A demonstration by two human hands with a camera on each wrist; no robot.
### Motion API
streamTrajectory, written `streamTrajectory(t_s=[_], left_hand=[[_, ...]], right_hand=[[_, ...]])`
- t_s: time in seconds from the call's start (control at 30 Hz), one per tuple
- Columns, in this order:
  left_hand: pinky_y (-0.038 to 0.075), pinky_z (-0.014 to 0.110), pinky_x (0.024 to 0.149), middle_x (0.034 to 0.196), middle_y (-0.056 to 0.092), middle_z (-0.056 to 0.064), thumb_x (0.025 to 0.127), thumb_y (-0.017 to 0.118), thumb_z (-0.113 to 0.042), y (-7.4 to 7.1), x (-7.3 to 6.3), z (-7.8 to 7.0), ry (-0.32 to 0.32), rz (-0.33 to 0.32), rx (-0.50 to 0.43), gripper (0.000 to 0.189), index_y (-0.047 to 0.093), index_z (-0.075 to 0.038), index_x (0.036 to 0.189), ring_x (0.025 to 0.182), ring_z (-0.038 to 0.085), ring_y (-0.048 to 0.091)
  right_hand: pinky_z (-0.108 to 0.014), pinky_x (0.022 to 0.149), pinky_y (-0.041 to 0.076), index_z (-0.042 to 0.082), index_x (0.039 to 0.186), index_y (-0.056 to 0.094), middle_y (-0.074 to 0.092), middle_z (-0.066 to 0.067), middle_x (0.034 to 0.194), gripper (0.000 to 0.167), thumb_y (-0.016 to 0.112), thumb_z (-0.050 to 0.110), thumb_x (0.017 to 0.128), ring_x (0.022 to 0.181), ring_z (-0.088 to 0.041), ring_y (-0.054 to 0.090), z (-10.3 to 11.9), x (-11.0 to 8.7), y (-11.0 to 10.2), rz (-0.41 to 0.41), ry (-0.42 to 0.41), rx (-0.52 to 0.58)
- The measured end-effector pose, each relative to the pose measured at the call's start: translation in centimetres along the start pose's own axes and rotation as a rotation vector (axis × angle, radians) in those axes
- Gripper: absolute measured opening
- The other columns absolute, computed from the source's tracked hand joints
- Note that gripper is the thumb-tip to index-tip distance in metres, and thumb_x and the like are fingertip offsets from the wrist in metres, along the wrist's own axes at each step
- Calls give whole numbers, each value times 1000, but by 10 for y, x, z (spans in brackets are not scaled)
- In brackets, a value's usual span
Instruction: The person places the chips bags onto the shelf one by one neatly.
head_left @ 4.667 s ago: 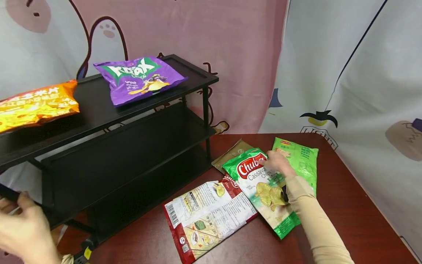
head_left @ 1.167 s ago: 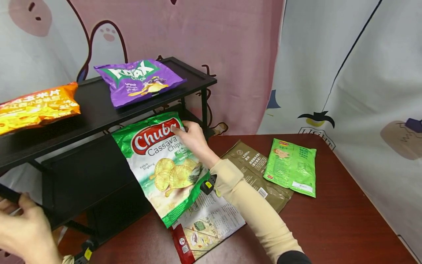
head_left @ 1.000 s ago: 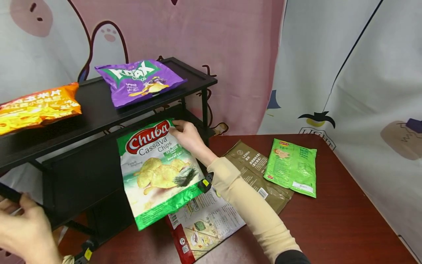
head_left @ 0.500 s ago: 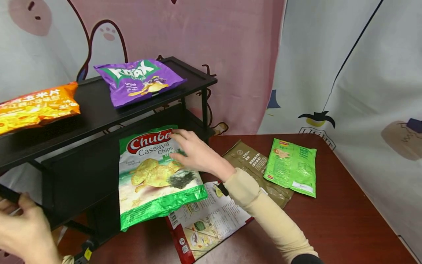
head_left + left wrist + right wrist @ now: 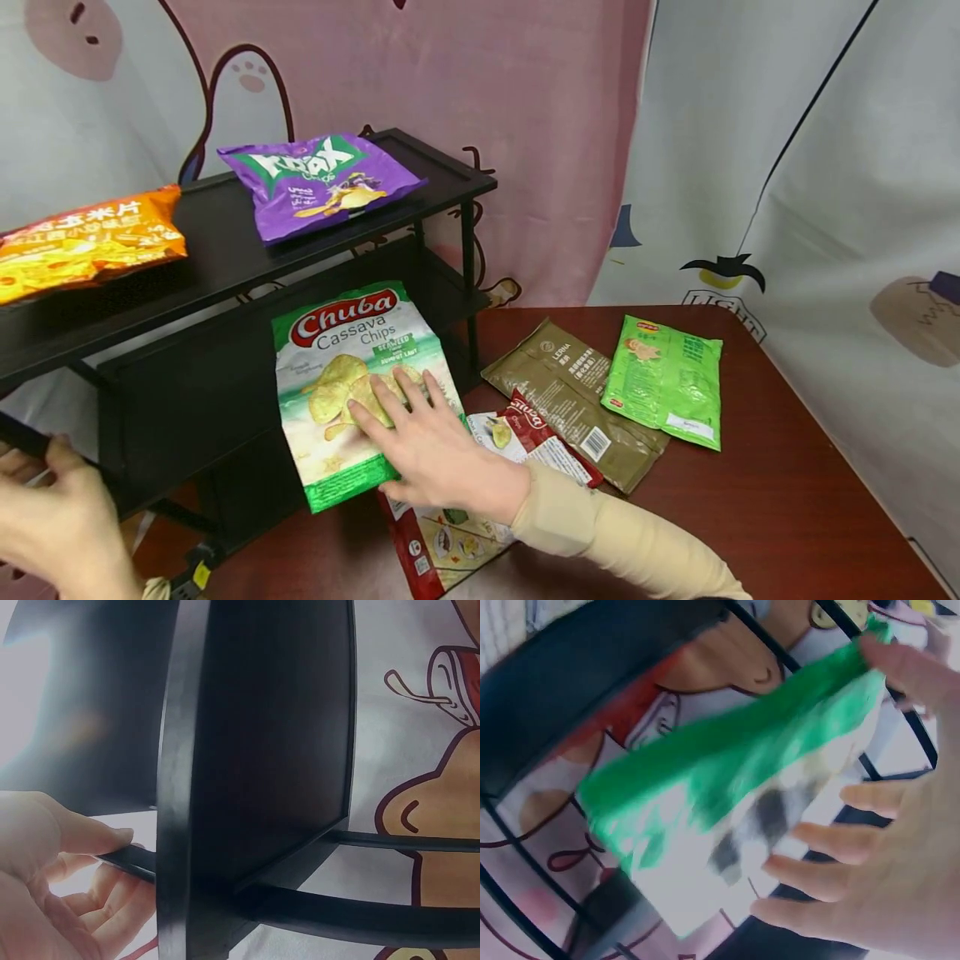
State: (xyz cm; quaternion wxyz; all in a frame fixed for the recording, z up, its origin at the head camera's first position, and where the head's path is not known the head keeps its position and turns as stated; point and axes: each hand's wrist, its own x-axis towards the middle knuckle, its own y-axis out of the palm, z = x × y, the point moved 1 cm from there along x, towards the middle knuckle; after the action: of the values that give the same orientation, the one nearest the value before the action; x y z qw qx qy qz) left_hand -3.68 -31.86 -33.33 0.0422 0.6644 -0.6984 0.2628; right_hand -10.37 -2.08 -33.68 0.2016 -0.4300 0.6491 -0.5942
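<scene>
A green and white bag of cassava chips lies face up on the middle tier of the black shelf rack, its green lower end jutting past the front edge. Spread fingers of my right hand lie across the bag's lower right part, with the thumb by its bottom corner. The right wrist view shows the bag blurred, with that hand along it. At far left, my left hand grips a thin black bar of the rack; the left wrist view shows its thumb and fingers around the bar.
An orange snack bag and a purple chip bag lie on the top tier. On the brown table are a red and white chip bag, partly covered, a brown packet and a green packet.
The green and white bag has gone from the table onto the middle tier. My right hand has let go of its upper edge and slid to its lower part. My left hand stays put.
</scene>
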Motion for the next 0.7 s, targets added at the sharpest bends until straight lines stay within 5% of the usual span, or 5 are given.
streamTrajectory(t_s=[0.33,0.5,0.7], left_hand=[[38,25,99,81,30,-39,90,52,-43,-1,-2,-2,-21,2,14,32,57,-31,120,77,-24,27],[36,14,94,81,31,-38,90,52,-43,-1,-1,-2,-42,10,15,30,56,-32,118,75,-25,29],[37,21,98,81,29,-38,91,52,-41,-1,-2,-3,-13,12,10,29,56,-32,118,76,-24,27]], right_hand=[[-54,105,34,25,142,40,39,-13,147,70,54,44,76,134,-36,39,-9,15,25,-156,-83,6],[-49,112,27,26,141,42,39,-10,148,63,46,33,79,137,-30,35,-10,26,25,-140,-148,93],[-44,115,25,26,141,43,40,-9,147,58,42,28,84,138,-27,36,-5,38,20,-135,-195,128]])
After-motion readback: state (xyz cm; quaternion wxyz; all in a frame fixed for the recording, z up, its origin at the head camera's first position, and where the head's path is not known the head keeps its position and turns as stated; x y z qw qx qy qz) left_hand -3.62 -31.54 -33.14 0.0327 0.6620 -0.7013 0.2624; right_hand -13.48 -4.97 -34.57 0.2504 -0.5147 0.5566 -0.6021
